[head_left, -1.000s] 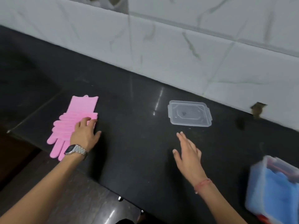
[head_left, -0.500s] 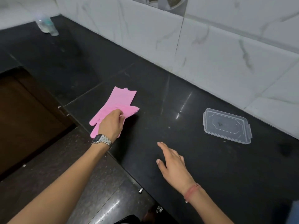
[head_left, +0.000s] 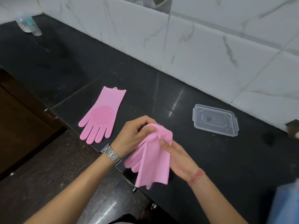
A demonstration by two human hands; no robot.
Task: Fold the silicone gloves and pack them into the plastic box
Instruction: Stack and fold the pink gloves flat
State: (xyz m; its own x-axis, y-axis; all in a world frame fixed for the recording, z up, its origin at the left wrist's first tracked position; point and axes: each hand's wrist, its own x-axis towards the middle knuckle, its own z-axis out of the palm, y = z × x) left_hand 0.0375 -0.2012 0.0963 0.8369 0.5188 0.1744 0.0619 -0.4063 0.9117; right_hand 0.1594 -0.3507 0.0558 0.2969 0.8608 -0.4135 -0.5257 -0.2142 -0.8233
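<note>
While the first fold is being made, the left hand [head_left: 135, 135] and right hand [head_left: 178, 156] are both pinching one soft pink silicone glove [head_left: 152, 160] above the black stone counter [head_left: 210, 159] | second pink glove [head_left: 101, 116] is lying flat at 10 o'clock | clear plastic lid [head_left: 215, 119] is sitting at 2 o'clock; box itself unclear | next: likely pressing halves together | no writing is showing.

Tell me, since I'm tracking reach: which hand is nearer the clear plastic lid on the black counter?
Right. The right hand is left of the clear plastic lid, nearer the camera; the left hand is farther left.
</note>
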